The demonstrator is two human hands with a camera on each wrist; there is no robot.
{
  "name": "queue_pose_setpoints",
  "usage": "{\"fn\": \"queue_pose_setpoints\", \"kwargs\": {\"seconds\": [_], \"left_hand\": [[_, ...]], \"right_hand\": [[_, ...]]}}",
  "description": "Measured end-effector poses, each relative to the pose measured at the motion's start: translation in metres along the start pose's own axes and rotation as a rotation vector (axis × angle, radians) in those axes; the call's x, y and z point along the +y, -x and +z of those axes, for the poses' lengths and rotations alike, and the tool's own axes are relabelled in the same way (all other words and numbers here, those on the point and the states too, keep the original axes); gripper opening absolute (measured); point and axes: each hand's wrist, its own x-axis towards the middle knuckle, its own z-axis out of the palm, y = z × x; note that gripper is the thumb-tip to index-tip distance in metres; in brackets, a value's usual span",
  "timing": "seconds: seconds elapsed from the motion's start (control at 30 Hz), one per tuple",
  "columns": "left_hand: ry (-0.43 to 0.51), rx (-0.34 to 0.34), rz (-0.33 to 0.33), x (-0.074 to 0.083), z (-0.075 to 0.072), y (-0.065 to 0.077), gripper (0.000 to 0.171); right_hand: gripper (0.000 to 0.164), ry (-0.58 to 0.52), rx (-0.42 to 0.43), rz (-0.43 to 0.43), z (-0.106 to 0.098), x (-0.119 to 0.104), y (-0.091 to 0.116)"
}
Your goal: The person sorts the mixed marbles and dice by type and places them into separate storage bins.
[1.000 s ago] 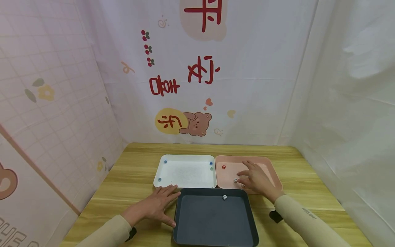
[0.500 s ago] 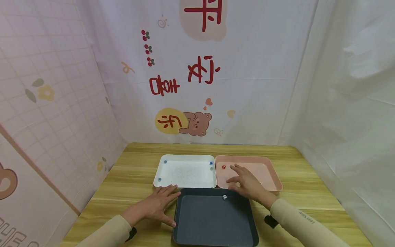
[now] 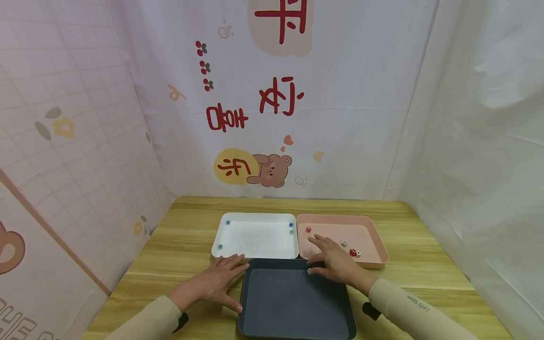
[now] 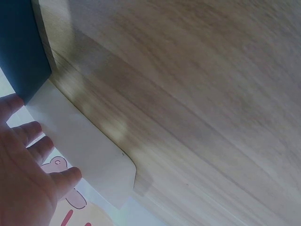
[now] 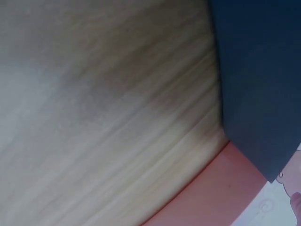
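My right hand (image 3: 333, 264) reaches over the far right corner of a dark grey tray (image 3: 293, 307), fingers spread and slightly bent. Its thumb tip is right at a small white die (image 3: 309, 271) lying in that tray, partly covered by the hand. In the right wrist view only a fingertip (image 5: 296, 202) shows, at the right edge. My left hand (image 3: 214, 283) lies beside the dark tray's left side with fingers fanned out, the thumb at its rim. In the left wrist view the left hand (image 4: 26, 165) appears with its fingers apart and nothing in them.
Behind the dark tray stand a white tray (image 3: 259, 236) with several blue and green dice, and a pink tray (image 3: 365, 226). The pink tray holds a red die (image 3: 308, 230), a white die (image 3: 344, 243), and another red die (image 3: 352, 252) beside a white one (image 3: 358, 254).
My right hand has moved left and nearer from over the pink tray to the die in the dark tray, uncovering dice in the pink tray. My left hand has stayed in place.
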Motion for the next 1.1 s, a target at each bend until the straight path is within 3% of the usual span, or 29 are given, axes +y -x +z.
{"fn": "queue_pose_setpoints", "kwargs": {"seconds": [0.67,1.1], "left_hand": [[0.004,-0.004,-0.005,0.000,0.000,0.000,0.106],[-0.001,-0.005,-0.005,0.000,0.001,0.000,0.106]], "right_hand": [[0.028,0.160,-0.098,-0.061,0.016,0.002,0.003],[0.016,0.164,-0.084,-0.072,0.017,-0.001,0.003]]}}
